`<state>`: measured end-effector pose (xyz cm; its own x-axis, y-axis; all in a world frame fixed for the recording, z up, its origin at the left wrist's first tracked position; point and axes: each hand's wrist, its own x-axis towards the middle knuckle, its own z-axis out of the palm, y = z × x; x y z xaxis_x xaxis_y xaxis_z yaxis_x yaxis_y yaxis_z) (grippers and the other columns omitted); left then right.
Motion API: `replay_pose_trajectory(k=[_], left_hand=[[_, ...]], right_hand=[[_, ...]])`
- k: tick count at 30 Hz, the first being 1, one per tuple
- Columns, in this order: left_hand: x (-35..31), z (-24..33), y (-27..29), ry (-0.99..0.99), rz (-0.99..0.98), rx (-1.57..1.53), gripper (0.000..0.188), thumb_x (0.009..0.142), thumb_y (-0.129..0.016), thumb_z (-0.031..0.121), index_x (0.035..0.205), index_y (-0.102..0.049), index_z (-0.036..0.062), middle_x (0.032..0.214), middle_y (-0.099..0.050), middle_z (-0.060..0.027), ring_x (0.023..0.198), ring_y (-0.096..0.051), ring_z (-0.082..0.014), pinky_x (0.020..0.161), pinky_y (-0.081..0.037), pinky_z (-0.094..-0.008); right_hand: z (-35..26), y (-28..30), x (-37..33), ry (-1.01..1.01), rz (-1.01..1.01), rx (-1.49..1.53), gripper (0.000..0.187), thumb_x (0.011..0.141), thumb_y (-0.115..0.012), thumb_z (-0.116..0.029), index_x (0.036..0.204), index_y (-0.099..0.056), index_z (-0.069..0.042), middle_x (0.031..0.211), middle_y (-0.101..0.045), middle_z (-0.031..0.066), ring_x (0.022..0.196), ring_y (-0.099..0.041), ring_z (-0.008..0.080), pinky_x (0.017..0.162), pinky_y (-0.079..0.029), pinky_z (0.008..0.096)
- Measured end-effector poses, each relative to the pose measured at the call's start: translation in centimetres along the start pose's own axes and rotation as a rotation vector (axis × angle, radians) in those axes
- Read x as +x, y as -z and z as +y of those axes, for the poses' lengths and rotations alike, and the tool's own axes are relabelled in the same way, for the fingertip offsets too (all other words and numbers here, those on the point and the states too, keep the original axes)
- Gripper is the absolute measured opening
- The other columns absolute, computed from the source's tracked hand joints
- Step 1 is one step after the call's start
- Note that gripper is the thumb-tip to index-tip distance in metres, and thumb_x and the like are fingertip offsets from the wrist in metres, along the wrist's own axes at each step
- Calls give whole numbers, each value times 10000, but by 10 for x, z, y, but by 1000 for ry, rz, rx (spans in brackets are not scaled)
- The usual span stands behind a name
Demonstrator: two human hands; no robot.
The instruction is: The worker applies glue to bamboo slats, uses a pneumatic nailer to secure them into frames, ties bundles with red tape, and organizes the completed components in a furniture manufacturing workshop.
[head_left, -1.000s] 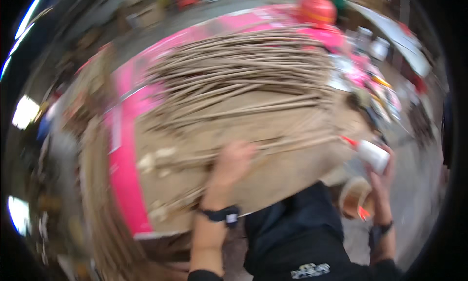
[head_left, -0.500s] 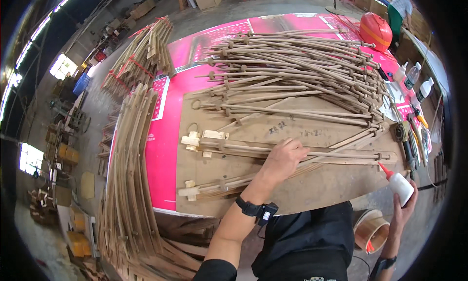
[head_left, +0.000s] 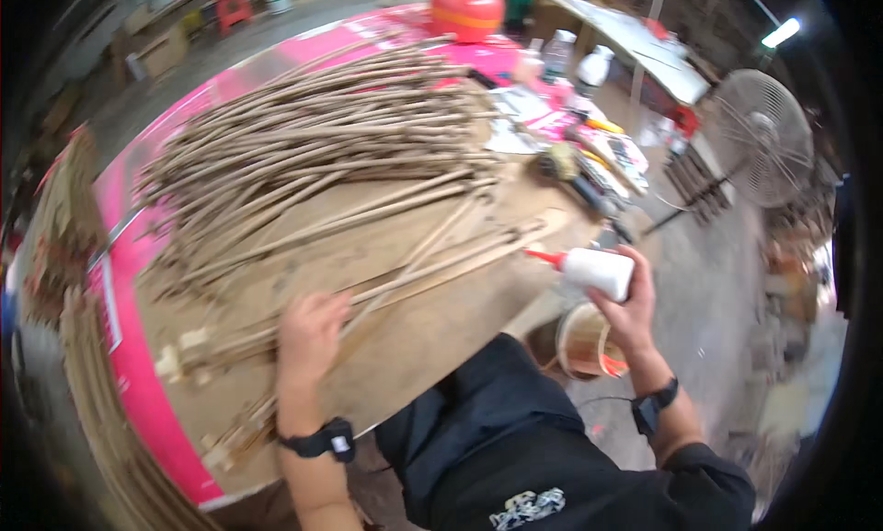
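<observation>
My right hand is closed around a white squeeze bottle with a red nozzle, held tilted on its side near the board's right end. The nozzle points left toward the end of a thin wooden rod, apart from it. My left hand, slightly blurred, is closed on the rod at its left part, fingers curled down. Beneath lies a flat wooden strip, with small pale wood blocks at the left end. Another strip crosses it at an angle.
A large pile of knobbed wooden rods covers the far part of the brown board. Tools, bottles and a red helmet-shaped thing stand beyond. A bucket is below right; a fan stands further off.
The view has swung right, bringing the fan into sight and shifting the table leftward. My right hand has raised the bottle, which now lies flatter. The left hand stays at the rod.
</observation>
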<state>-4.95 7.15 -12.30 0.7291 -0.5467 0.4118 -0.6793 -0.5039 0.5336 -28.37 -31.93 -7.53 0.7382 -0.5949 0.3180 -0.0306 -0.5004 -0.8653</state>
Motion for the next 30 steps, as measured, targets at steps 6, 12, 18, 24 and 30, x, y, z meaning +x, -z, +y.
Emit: replay_pose_trajectory(k=[6,12,18,24,30], left_hand=[[11,18,-6,4,-10,-35,177,839,-727,66,1010,-766,52,907,-677,-102,878,-619,-310,793,-492,-409],[14,25,-8,-18,-17,-50,179,847,-724,65,1020,-765,47,904,-668,-99,881,-608,-302,793,-485,-402],[-1,4,-1,-9,8,-12,168,847,-707,54,1007,-761,62,881,-674,-118,829,-623,-319,755,-501,-417],[11,-1,-25,-227,44,-12,190,823,-678,72,995,-760,69,910,-691,-115,859,-648,-310,759,-530,-410],[4,6,-12,-96,62,-62,214,812,-684,54,1014,-751,62,937,-673,-82,902,-627,-282,814,-510,-393]], right_hand=[[-8,13,-4,6,21,14,753,748,-840,25,1379,-437,-56,1280,-592,115,1204,-593,228,1031,-495,365],[-2,13,-1,41,25,-9,758,746,-842,21,1383,-437,-54,1291,-590,115,1212,-589,226,1047,-480,369],[1,-7,6,48,-22,-2,747,749,-837,20,1384,-450,-56,1300,-590,112,1219,-585,233,1055,-474,367],[34,44,-4,63,49,-7,679,818,-776,2,1423,-470,-28,1363,-559,137,1251,-567,257,1066,-465,390],[54,33,2,23,44,-24,700,851,-727,41,1479,-426,-24,1396,-532,139,1302,-523,254,1108,-417,386]])
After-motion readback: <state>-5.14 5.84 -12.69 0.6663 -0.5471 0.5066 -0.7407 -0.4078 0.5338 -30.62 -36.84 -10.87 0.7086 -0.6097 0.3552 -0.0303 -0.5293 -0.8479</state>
